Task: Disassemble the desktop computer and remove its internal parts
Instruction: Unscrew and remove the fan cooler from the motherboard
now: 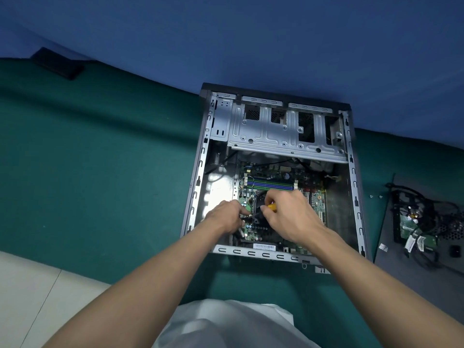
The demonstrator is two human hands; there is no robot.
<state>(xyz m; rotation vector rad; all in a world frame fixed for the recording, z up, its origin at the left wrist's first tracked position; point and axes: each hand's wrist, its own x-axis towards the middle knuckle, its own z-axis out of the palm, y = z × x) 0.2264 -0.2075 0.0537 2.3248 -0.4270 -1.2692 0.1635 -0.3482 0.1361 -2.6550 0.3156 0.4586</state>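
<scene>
Case (200, 156): desktop tower, side open, lying flat on the green table (100, 172), far end against the blue wall (251, 33).
Contents: motherboard (271, 177), green, on the case floor, with blue and green memory slots (273, 184) across its far part. Drive cage (276, 136), bare metal, spans the far end. Black cooler (258, 217) sits mid-board between the hands.
Right hand (291, 214): inside the case over the board, fingers curled round a screwdriver (272, 206) with a yellow handle, tip end pointing towards the cooler.
Left hand (227, 214): inside the case at the board's left edge, fingertips bent in against the cooler. Grip or mere touch, cannot tell.
Right of case: dark panel (391, 259) flat on the table, bearing a tangle of black cables (421, 204) and small green boards (408, 226). Two screws (371, 196) lie on the table just beyond the panel's far corner.
Far left: flat black object (57, 62) at the table's back edge, kind unclear.
Near edge: white garment (226, 322) and pale floor (30, 297).
</scene>
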